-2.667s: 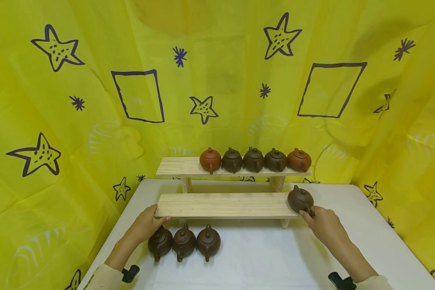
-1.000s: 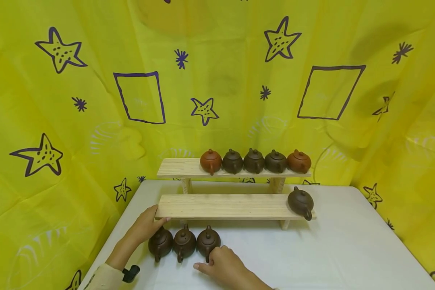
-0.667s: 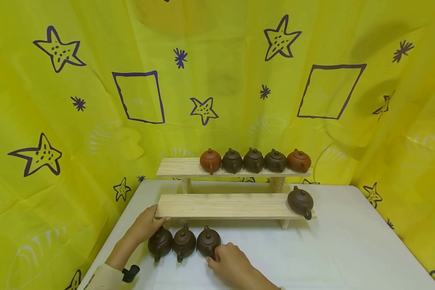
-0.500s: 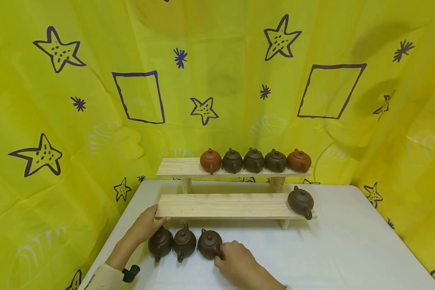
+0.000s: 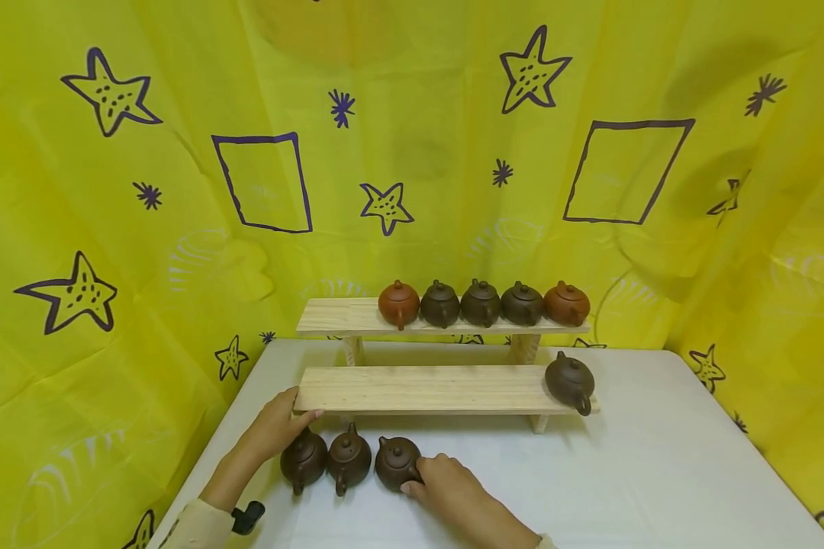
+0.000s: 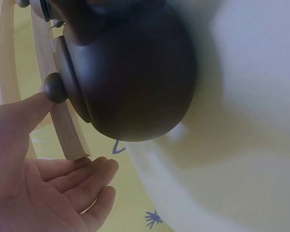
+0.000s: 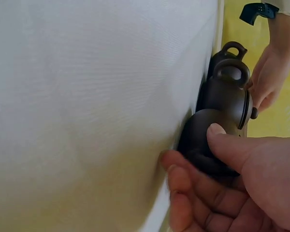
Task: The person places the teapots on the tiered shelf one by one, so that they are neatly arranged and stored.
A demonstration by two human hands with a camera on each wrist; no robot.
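My left hand (image 5: pixel 278 423) grips the left end of the lower wooden shelf (image 5: pixel 419 389), thumb on the front edge and fingers at the end. My right hand (image 5: pixel 446 484) pinches the handle side of a dark brown teapot (image 5: pixel 397 461) in front of the shelf. In the right wrist view my thumb (image 7: pixel 216 130) lies against its body. Its spout points back and left, the handle toward my right hand. Left of it stand two similar teapots, the middle one (image 5: pixel 349 457) and the outer one (image 5: pixel 304 460), which is close below my left hand.
Another dark teapot (image 5: pixel 568 381) stands at the lower shelf's right end. On the upper shelf (image 5: pixel 339 314) several teapots stand in a row, a reddish one (image 5: pixel 398 303) at the left and another (image 5: pixel 567 303) at the right. A yellow patterned curtain (image 5: pixel 426 114) surrounds the white table (image 5: pixel 659 457).
My right hand let go of the teapot at the lower shelf's right end, moved to the front row's rightmost teapot and took it, turning its handle rightward. My left hand stayed put.
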